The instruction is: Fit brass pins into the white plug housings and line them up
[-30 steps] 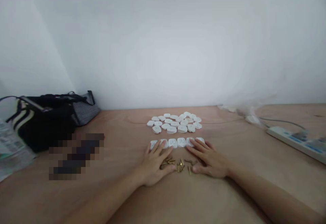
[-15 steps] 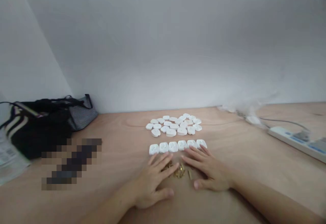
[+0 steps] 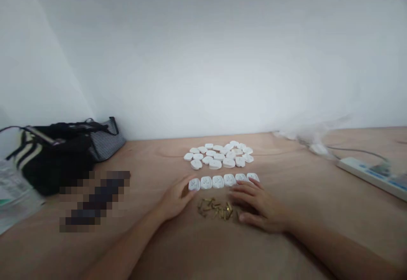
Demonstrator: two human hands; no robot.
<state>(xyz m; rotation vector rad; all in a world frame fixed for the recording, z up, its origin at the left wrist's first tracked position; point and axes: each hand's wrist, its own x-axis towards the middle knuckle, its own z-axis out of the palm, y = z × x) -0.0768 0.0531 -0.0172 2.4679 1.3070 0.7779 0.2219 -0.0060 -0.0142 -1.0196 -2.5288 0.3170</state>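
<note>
A row of several white plastic housings [image 3: 218, 182], squarish with rounded corners and recessed inner details, lies across the table. My left hand [image 3: 176, 199] is at the row's left end, thumb and fingers apart around the edge of the leftmost housing [image 3: 194, 184]; whether it presses on it I cannot tell. My right hand [image 3: 262, 205] lies palm down with fingers spread, its fingertips by the row's right end and partly covering the last housings. Between the hands is a loose heap of small brass strips [image 3: 219, 209]. Neither hand visibly holds anything.
Behind the row lies a group of more white housings [image 3: 219, 156]. A black bag [image 3: 57, 157] and a pixelated dark object [image 3: 98, 199] are at left. On the right are a white power strip [image 3: 372, 180] and clear plastic wrap [image 3: 313, 138] against the wall.
My left hand has moved left and away from over the brass strips to the row's left end, uncovering the heap. My right hand stays near the right end, its fingers slightly more bent.
</note>
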